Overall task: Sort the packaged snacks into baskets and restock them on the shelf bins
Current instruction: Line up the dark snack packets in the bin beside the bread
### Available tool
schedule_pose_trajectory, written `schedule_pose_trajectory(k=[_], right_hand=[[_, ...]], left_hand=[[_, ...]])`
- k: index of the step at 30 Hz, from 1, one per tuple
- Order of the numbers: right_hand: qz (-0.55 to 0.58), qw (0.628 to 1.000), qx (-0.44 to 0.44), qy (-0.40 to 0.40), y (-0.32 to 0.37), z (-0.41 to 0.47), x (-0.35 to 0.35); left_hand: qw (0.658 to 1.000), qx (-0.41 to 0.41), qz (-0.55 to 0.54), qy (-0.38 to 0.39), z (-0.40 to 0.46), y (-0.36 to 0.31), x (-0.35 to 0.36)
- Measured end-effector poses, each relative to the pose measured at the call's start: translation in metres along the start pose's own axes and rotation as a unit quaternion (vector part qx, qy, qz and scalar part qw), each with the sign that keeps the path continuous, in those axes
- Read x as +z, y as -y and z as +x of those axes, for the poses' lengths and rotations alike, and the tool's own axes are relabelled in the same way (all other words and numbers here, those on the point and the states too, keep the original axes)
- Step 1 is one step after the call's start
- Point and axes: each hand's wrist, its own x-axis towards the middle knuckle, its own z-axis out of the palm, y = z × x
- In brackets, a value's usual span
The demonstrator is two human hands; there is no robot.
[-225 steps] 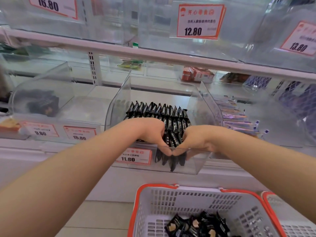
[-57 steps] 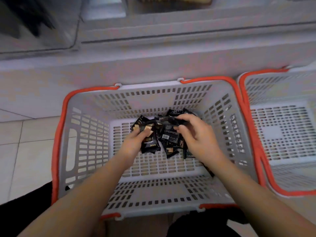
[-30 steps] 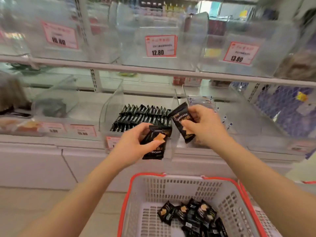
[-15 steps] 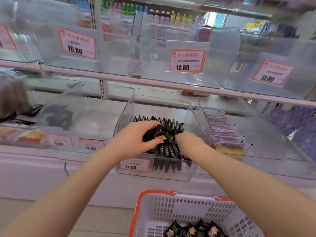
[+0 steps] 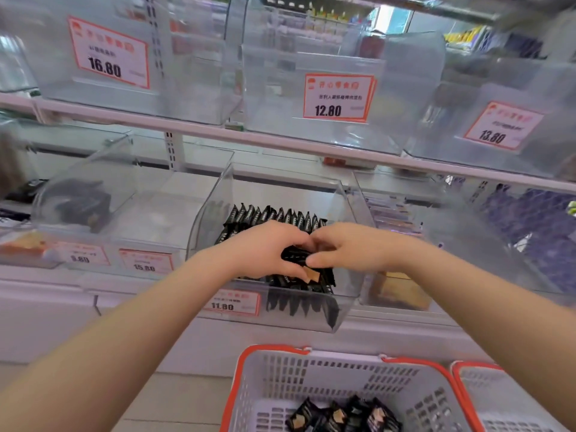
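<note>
Both hands meet over the clear shelf bin tagged 11.80, which holds rows of upright black snack packets. My left hand grips a black snack packet with an orange patch, its fingers curled round it. My right hand touches the same packet from the right, thumb and fingers pinching its edge. Below, a white basket with a red rim holds several more black packets.
A second red-rimmed basket stands at the lower right. Neighbouring clear bins sit left and right on the same shelf. The upper shelf carries bins with price tags 16.80, 12.80 and 13.80, overhanging the lower bins.
Both hands came up from the basket with packets and moved into the 11.80 bin. My right hand's packet is no longer seen; it now meets my left hand on one packet.
</note>
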Motion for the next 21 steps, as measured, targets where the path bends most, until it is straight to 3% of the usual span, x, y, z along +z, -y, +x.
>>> schedule_pose_trajectory(k=[4,7,9,11,13,16,18,21], right_hand=[[0.040,0.999,0.027,-0.018,-0.006,0.001,0.007],[0.139,0.985,0.081,-0.064,-0.011,0.007,0.014],[0.220,0.966,0.104,-0.083,-0.013,0.013,0.018],[0.290,0.945,0.117,-0.092,-0.011,0.018,0.022],[0.331,0.931,0.125,-0.086,-0.009,0.022,0.025],[0.349,0.922,0.137,-0.097,-0.011,0.027,0.025],[0.204,0.957,0.156,-0.133,-0.011,0.026,0.018],[-0.023,0.967,0.150,-0.204,-0.009,0.022,0.012]], left_hand=[[0.992,-0.072,-0.036,-0.094,0.000,0.002,0.014],[0.962,-0.201,-0.097,-0.159,-0.001,0.001,0.022],[0.932,-0.258,-0.216,-0.138,0.000,0.004,0.024],[0.903,-0.253,-0.331,-0.106,0.000,0.006,0.025],[0.900,-0.243,-0.344,-0.111,-0.002,0.012,0.022],[0.901,-0.271,-0.318,-0.112,-0.010,0.029,0.013],[0.920,-0.295,-0.242,-0.084,-0.014,0.038,0.008],[0.954,-0.289,0.064,-0.040,-0.011,0.041,0.013]])
